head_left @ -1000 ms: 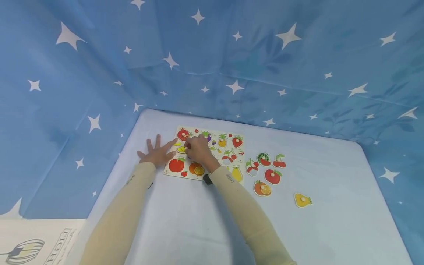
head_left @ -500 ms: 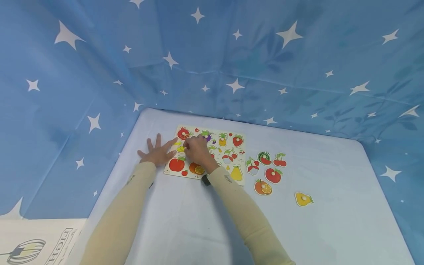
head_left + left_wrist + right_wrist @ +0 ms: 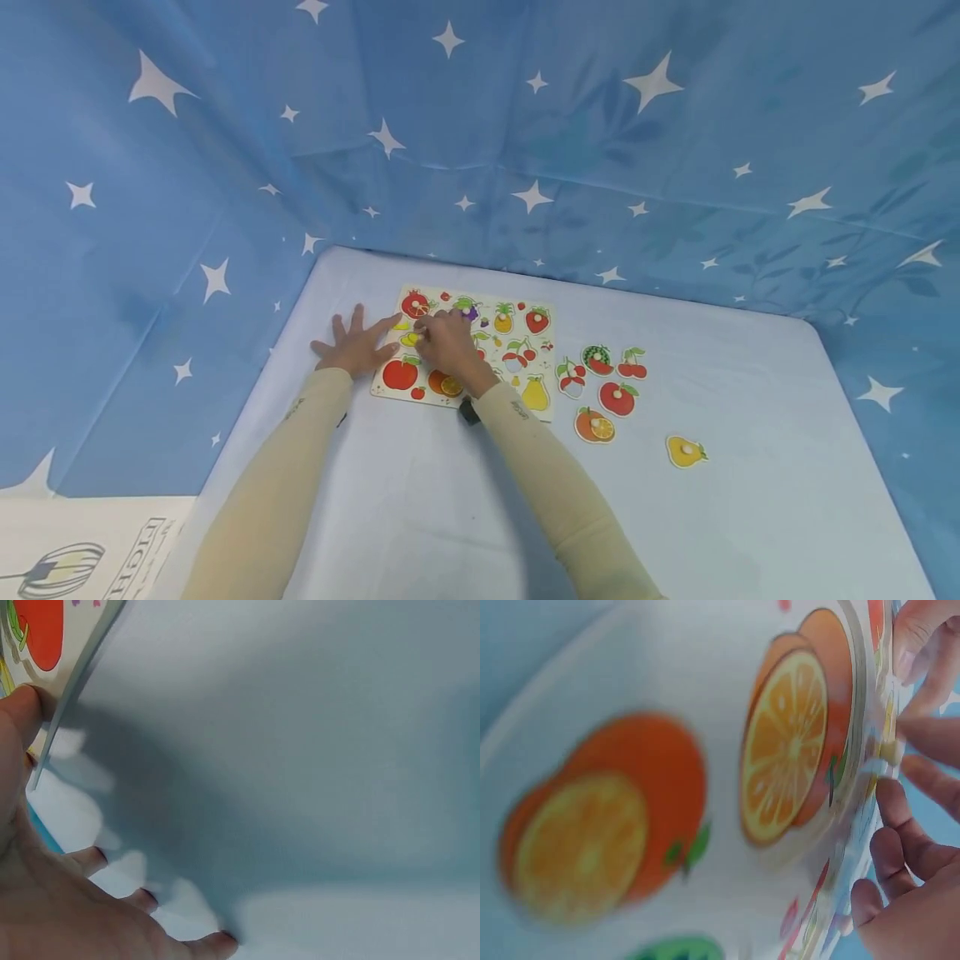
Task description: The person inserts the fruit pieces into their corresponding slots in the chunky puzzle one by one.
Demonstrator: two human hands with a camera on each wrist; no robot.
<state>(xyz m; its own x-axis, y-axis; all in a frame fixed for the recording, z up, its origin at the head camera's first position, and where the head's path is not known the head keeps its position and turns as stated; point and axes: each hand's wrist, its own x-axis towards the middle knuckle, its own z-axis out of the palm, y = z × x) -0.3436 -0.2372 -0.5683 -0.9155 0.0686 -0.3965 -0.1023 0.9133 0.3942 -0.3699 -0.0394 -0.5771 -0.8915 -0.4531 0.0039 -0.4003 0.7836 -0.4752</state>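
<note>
A cream fruit puzzle board (image 3: 487,387) lies on the white table. At its left side, my right hand (image 3: 452,346) pinches the small round knob (image 3: 890,752) of a yellow fruit puzzle piece (image 3: 408,339); the hand hides part of that piece and the middle of the board. My left hand (image 3: 356,346) lies with fingers spread over the board's left edge. In the left wrist view, its thumb (image 3: 24,709) rests on the board's rim while the other fingertips touch the tablecloth. Pomegranate (image 3: 415,304), pineapple (image 3: 503,318) and strawberry (image 3: 537,320) pieces with knobs sit in the board.
Right of the board lie loose knobbed pieces: a watermelon (image 3: 597,360), cherries (image 3: 632,364), a red fruit (image 3: 617,399), an orange (image 3: 595,426) and, farther off, a pear (image 3: 686,451). A blue star-patterned curtain (image 3: 480,117) hangs behind the table. A printed cloth (image 3: 90,546) shows at lower left.
My right fingers have shifted slightly at the yellow piece. The left hand and the loose pieces stay in place.
</note>
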